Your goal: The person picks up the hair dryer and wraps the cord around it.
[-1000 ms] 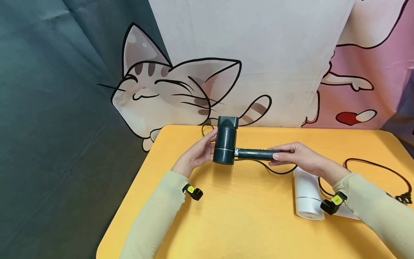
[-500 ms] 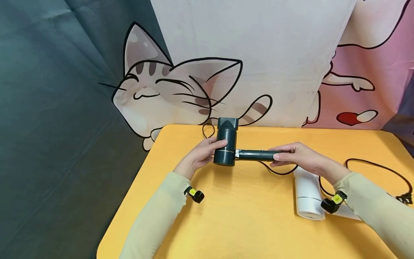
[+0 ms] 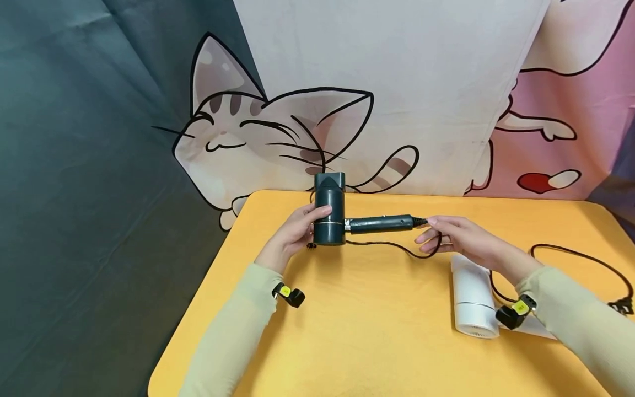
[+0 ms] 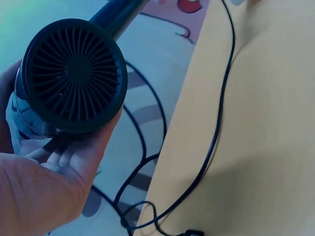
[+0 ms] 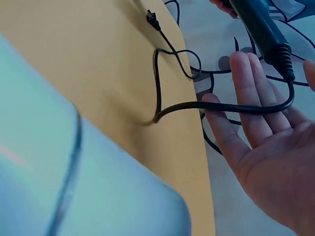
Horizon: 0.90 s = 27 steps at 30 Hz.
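Observation:
A dark green hair dryer (image 3: 331, 197) is held up over the table, its barrel upright and its handle (image 3: 379, 224) pointing right. My left hand (image 3: 292, 231) grips the barrel from the left, thumb across its front. In the left wrist view the round rear grille (image 4: 78, 71) faces the camera. My right hand (image 3: 461, 237) is at the handle's end, beside the cord's ribbed sleeve (image 5: 281, 58). Its fingers extend loosely under the black cord (image 5: 231, 106), which lies across them, and the thumb stands apart in the right wrist view. The dryer's plug (image 5: 153, 19) lies on the table.
A white hair dryer (image 3: 473, 295) lies on the yellow table (image 3: 377, 342) below my right wrist, partly hidden by the forearm. Its black cord (image 3: 585, 252) loops to the right, ending in a plug (image 3: 622, 305). A cartoon-printed curtain (image 3: 421, 82) hangs behind the table.
My left hand has closed its thumb over the barrel and moved the dark hair dryer left and slightly up. My right hand has let go of the handle and is now at the cord.

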### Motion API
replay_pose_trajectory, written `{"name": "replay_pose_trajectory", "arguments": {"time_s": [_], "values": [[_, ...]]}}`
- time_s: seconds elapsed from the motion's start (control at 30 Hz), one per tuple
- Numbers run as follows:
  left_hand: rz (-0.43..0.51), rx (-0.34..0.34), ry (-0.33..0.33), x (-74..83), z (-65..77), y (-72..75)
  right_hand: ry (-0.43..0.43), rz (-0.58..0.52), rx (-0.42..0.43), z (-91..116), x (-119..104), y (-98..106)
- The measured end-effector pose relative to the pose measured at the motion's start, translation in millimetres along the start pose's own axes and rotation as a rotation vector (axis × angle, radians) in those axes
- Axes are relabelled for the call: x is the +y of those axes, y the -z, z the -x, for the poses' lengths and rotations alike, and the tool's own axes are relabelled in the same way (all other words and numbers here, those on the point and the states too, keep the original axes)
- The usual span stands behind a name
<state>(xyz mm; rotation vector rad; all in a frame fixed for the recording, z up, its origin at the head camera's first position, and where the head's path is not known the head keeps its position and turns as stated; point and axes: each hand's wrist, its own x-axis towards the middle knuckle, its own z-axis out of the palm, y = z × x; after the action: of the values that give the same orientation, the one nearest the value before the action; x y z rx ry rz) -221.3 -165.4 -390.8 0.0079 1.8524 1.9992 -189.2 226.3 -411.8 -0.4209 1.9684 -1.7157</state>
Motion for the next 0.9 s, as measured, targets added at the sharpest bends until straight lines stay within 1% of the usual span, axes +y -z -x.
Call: {"name": "replay_pose_trajectory", "arguments": {"time_s": [0.07, 0.2, 0.3, 0.4, 0.5, 0.67, 0.73, 0.83, 0.9], "values": [[0.016, 0.022, -0.002, 2.3, -0.4, 4.2, 0.018, -0.042, 0.0, 0.7, 2.2, -0.2], [0.037, 0.063, 0.006, 5.6, -1.1, 9.4, 0.093, -0.1, 0.004, 0.6, 6.7, -3.8], [0.038, 0.089, 0.013, 6.3, -2.6, 11.6, 0.135, -0.078, 0.025, 0.8, 9.2, -9.4], [0.041, 0.106, 0.014, 5.8, -3.7, 12.9, 0.138, -0.022, 0.047, 2.2, 10.4, -17.0], [0.05, 0.105, 0.018, 2.9, -6.3, 12.3, 0.14, 0.017, 0.053, 5.9, 11.9, -25.6], [0.031, 0.12, 0.035, -2.2, -8.4, 10.4, 0.157, 0.005, 0.051, 11.2, 13.1, -42.5], [0.041, 0.13, 0.037, -2.7, -8.5, 10.0, 0.155, -0.001, 0.057, 13.2, 13.3, -48.1], [0.04, 0.146, 0.036, -2.4, -9.0, 9.4, 0.154, 0.015, 0.069, 17.0, 13.8, -54.2], [0.032, 0.155, 0.035, -2.0, -9.4, 8.7, 0.17, 0.035, 0.072, 19.3, 13.8, -57.1]]}}
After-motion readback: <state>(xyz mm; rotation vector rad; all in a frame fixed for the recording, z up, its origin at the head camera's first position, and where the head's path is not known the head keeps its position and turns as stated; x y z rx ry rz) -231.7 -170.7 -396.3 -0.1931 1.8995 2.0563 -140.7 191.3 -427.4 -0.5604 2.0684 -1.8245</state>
